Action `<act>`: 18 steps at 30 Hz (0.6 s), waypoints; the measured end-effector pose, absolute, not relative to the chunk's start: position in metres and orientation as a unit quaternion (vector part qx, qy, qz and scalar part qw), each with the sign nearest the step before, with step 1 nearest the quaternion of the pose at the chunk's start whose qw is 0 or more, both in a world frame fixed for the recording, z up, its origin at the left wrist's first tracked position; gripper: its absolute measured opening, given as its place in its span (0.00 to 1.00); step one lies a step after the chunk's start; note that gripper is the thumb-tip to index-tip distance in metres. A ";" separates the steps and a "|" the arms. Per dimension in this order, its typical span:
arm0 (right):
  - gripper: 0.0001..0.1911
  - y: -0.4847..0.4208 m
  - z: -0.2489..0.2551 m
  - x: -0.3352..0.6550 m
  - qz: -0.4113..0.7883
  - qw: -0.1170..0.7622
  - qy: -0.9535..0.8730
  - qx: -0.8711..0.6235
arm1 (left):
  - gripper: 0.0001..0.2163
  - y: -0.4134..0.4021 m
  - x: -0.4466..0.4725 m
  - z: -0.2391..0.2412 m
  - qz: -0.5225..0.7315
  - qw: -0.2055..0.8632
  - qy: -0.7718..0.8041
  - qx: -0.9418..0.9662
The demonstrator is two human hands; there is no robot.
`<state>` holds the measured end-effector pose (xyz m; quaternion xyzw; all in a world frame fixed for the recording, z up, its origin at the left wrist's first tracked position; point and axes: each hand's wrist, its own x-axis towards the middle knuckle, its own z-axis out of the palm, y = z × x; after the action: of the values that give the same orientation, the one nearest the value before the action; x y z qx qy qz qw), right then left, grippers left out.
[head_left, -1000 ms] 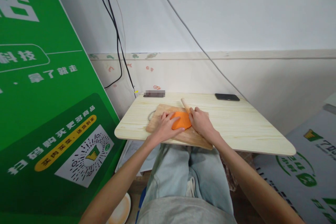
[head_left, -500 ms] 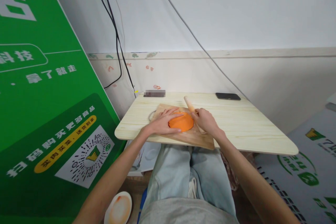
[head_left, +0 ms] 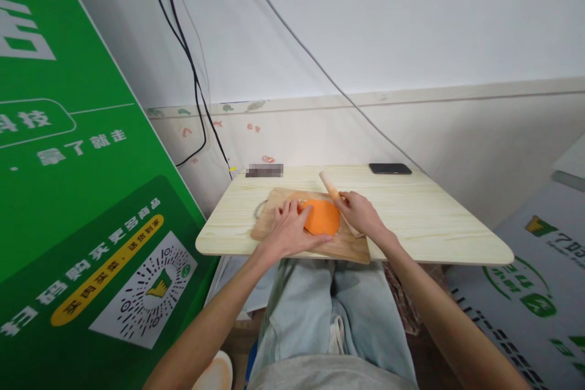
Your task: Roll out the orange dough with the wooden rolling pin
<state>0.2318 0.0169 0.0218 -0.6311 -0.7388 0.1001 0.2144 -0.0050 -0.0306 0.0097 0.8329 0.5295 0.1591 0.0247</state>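
A flat round of orange dough (head_left: 322, 218) lies on a wooden cutting board (head_left: 347, 250) near the table's front edge. My left hand (head_left: 291, 228) rests at the dough's left side, fingers spread, with the thumb along its near edge and the index finger on its upper left. Wrapped round a wooden rolling pin (head_left: 328, 184) is my right hand (head_left: 361, 212), just right of the dough. The pin slants, its far end pointing away from me; part of it is hidden by the hand.
The board sits on a pale wooden table (head_left: 425, 225). At the back lie a black phone (head_left: 390, 169) and a blurred-out dark object (head_left: 265, 170). A green sign panel (head_left: 114, 164) stands at left, a grey printed box (head_left: 543, 268) at right. A plate (head_left: 218, 373) is low down.
My left hand has shifted left and its fingers are more bent, showing more of the dough's left side. The right hand still holds the rolling pin beside the dough. The view has tilted slightly.
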 end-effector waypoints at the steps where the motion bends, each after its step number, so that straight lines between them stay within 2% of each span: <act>1: 0.16 0.016 0.022 0.231 0.094 0.208 -0.740 -0.633 | 0.45 -0.025 -0.008 0.009 0.162 0.033 0.512 0.843; 6: 0.16 0.014 0.026 0.228 0.080 0.191 -0.734 -0.647 | 0.49 0.008 -0.016 0.004 0.152 0.091 0.420 0.890; 18: 0.20 0.014 0.033 0.223 0.022 0.131 -0.769 -0.625 | 0.42 0.017 -0.001 -0.003 0.174 0.104 0.408 0.890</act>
<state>0.2230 0.0135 0.0329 -0.6250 -0.7692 0.0222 0.1315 -0.0008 0.0172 -0.0026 0.8903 0.4078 0.1739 0.1038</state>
